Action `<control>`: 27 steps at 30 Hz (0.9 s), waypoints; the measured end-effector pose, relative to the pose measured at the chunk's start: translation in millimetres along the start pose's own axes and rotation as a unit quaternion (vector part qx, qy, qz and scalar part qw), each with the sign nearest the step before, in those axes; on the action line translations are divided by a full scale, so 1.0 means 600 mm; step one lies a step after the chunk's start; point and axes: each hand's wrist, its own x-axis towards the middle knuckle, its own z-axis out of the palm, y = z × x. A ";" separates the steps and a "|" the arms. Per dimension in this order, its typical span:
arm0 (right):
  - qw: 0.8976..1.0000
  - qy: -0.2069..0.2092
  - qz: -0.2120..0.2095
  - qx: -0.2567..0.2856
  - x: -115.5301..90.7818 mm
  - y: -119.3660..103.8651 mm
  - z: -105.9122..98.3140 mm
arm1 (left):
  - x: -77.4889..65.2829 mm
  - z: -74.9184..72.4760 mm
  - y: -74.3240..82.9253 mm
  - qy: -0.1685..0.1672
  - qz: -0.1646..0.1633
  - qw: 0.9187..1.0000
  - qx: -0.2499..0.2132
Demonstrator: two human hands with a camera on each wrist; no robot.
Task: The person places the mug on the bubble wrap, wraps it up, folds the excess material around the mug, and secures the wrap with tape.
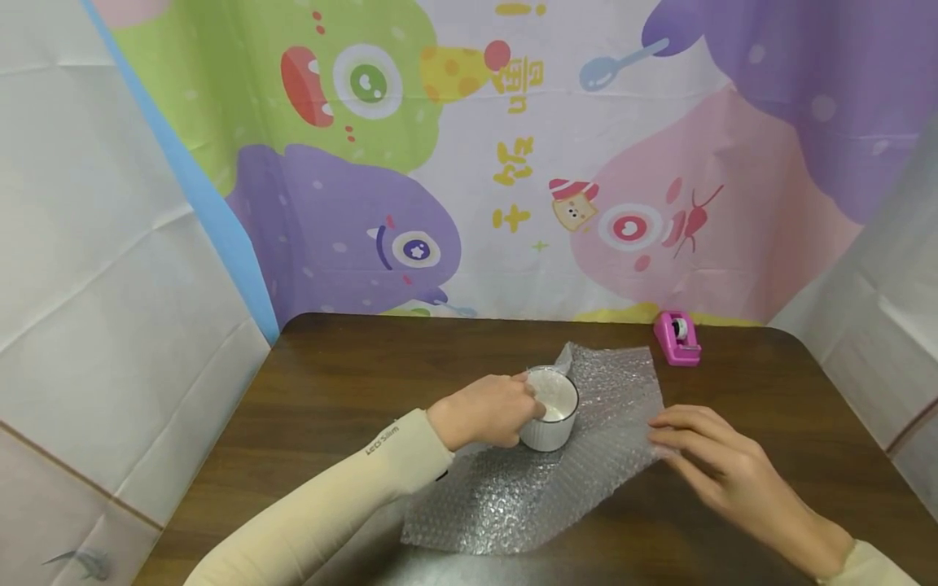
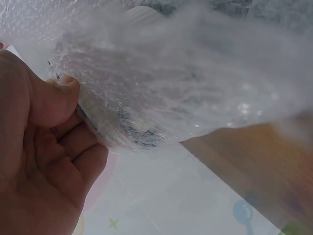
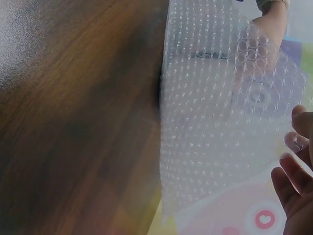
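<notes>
A white ribbed cup [image 1: 545, 431] with a dark rim stands upright on a sheet of bubble wrap [image 1: 506, 500]. My left hand [image 1: 487, 409] grips the cup at the left of its rim, fingers reaching over the edge. The left wrist view shows that thumb [image 2: 56, 100] and the fingers at the dark rim, where bubble wrap [image 2: 142, 83] covers the cup's side. On the right, my right hand [image 1: 721, 456] pinches the sheet's edge and holds it raised off the table. In the right wrist view the lifted bubble wrap [image 3: 210, 122] hangs beside the fingertips [image 3: 286, 176].
A pink tape dispenser [image 1: 678, 340] sits near the back right edge of the brown wooden table [image 1: 344, 366]. Behind the table hangs a curtain [image 1: 506, 277] printed with cartoon monsters. White tiled walls [image 1: 110, 268] flank both sides.
</notes>
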 end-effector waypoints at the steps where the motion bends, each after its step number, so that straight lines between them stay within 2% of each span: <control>1: 1.000 0.001 -0.005 0.002 0.002 0.000 0.000 | 0.000 0.000 0.000 -0.001 0.000 1.000 0.000; 21: 1.000 -0.005 -0.014 -0.016 0.019 0.003 0.005 | -0.004 -0.004 0.000 0.002 0.003 1.000 0.008; 27: 0.999 -0.011 -0.009 -0.047 0.034 0.002 0.012 | -0.002 -0.004 -0.001 0.002 0.006 1.000 0.000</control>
